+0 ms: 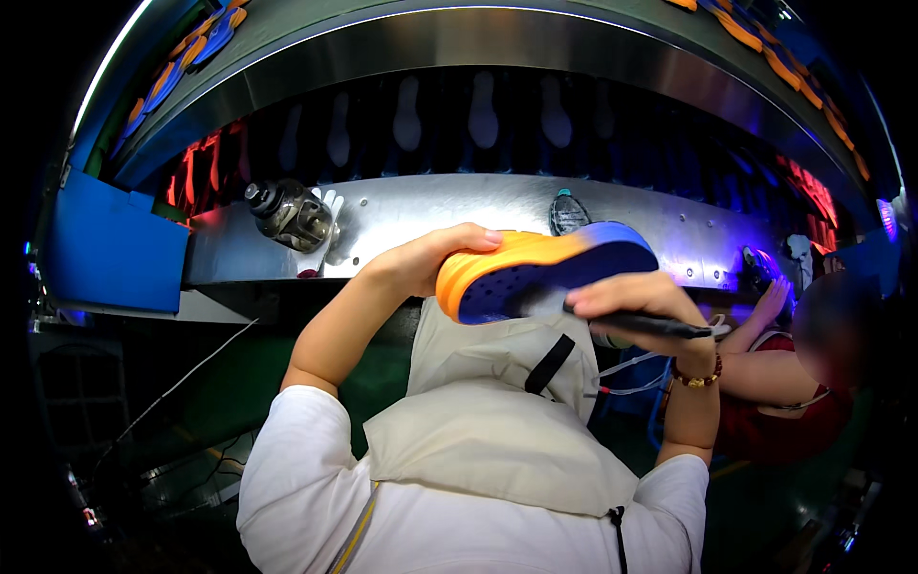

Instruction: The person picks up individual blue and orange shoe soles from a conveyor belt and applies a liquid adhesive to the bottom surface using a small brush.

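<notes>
My left hand (439,256) grips an orange and blue shoe sole (512,245) by its orange end, thumb on the top edge. The sole is tilted so that its dark inner face, dotted with small holes near the orange end, shows toward me. My right hand (643,304) is closed round the dark handle of a brush (660,323). Its pale, blurred bristles touch or lie just over the dark face; the exact contact cannot be made out. A beaded bracelet sits on my right wrist. Just behind the sole, a small dark oval dish (568,212) with a teal tip rests on the metal ledge.
A dark, rounded bottle (291,215) stands on the metal ledge (430,201) beside a white glove (322,234). Behind, a dark conveyor carries several pale sole shapes (483,110). Orange and blue soles (196,53) line the upper belt. A co-worker's arm (765,306) is at right.
</notes>
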The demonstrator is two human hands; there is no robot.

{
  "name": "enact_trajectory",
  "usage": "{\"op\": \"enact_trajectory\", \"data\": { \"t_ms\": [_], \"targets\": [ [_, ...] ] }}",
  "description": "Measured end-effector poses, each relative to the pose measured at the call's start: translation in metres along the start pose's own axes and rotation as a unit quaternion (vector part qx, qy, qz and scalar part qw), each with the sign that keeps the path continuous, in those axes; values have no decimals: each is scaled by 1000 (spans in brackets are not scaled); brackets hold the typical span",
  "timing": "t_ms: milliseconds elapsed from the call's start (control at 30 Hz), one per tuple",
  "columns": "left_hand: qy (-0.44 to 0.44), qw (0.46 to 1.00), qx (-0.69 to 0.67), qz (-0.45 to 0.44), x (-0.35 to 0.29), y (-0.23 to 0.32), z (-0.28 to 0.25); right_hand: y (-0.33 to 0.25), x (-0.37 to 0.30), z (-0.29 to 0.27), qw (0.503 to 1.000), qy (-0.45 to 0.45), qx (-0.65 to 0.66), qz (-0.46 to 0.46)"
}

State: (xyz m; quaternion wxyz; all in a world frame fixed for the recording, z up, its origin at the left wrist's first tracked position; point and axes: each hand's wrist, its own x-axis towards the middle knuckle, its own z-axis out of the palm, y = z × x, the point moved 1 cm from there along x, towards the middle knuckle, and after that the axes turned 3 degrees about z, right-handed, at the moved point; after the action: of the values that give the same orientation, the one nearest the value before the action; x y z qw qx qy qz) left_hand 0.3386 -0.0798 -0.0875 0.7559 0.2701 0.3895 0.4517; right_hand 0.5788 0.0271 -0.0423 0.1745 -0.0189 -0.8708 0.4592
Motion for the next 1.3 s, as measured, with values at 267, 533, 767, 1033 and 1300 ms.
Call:
{"op": "enact_trajectory", "data": {
  "t_ms": [267,533,767,1033,1300],
  "targets": [
    [-17,999,4,44,-20,-1,-12,12,-8,2,996,75,44,19],
    [-110,955,-256,98,-24,6,-27,-22,-13,15,996,71,-11,-48],
    [-94,914,-313,240,65,-47,-16,28,10,38,964,234,86,93],
    [46,914,-277,294,67,-51,-3,43,38,50,957,256,-129,-41],
    [-32,902,-307,301,45,-48,-34,3,14,54,995,95,-3,29]
  ]
}}
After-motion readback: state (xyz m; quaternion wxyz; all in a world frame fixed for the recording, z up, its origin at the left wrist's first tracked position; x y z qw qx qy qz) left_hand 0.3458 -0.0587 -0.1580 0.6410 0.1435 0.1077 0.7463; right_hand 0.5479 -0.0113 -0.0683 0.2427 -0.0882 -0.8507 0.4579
